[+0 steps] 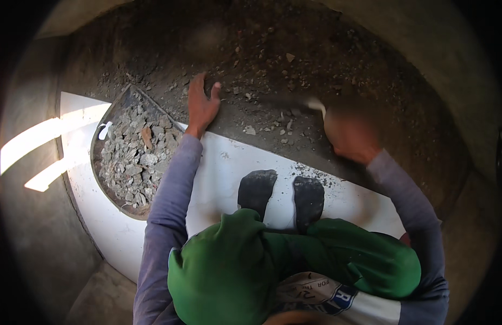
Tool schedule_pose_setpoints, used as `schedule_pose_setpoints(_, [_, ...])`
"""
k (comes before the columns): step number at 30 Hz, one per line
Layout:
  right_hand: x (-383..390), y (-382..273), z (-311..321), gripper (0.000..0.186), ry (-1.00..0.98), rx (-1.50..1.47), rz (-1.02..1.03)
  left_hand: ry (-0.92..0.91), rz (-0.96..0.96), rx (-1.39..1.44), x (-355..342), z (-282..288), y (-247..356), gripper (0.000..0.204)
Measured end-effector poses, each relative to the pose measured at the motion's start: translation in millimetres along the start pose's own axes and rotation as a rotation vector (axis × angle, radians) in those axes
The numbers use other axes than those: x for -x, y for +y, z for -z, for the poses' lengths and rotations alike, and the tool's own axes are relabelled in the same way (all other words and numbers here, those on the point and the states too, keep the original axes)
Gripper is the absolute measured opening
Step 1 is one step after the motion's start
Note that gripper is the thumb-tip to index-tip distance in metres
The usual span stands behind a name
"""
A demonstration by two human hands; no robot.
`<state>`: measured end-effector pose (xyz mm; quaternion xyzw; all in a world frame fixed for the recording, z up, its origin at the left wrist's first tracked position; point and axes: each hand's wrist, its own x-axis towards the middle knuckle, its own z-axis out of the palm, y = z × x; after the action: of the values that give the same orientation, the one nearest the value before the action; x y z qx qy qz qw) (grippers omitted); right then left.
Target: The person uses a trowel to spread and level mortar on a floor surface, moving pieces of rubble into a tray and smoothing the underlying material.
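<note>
My left hand (203,105) is stretched out over the dark, dusty ground (237,122), thumb apart from the fingers, and holds nothing. Beside it on the left stands a dark, shallow pan (159,108) heaped with grey rubble (133,162) and one reddish-brown chunk (147,137). My right hand (351,130), smeared by motion, grips a hand tool (317,104). The tool's pale end shows at my fist, and a thin dark blur runs left from it over the ground. Its exact kind is too blurred to make out. Small stone chips (283,127) lie between my hands.
A white sheet (229,179) lies under my black footwear (256,187) and the pan, with dirt crumbs along its far edge. Grey walls (31,211) curve around at left and right. Loose soil and pebbles (290,57) spread further back. Sunlight falls at left.
</note>
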<state>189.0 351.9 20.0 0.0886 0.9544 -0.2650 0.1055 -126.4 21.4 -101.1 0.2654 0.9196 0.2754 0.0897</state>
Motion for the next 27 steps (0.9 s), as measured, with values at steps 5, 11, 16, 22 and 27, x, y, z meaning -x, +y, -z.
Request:
schedule_pose_setpoints(5, [-55,-12,36,0.021,0.132,-0.144,-0.204,0.249,0.192,-0.093,-26,-23,-7,0.081])
schedule_pose_setpoints(11, [-111,18,34,0.027,0.137,-0.029,-0.306,0.149,-0.07,-0.102,14,-91,124,0.085])
schedule_pose_setpoints(16, [-106,26,14,0.024,0.305,-0.08,-0.236,0.2,-0.104,0.083,1,-80,121,0.085])
schedule_pose_setpoints(22, [-147,40,16,0.031,0.371,0.101,-0.112,0.291,-0.012,-0.013,-93,-73,47,0.076])
schedule_pose_setpoints(27, [-84,32,-9,0.024,0.223,-0.037,-0.093,0.015,-0.076,0.169,-43,-84,108,0.08])
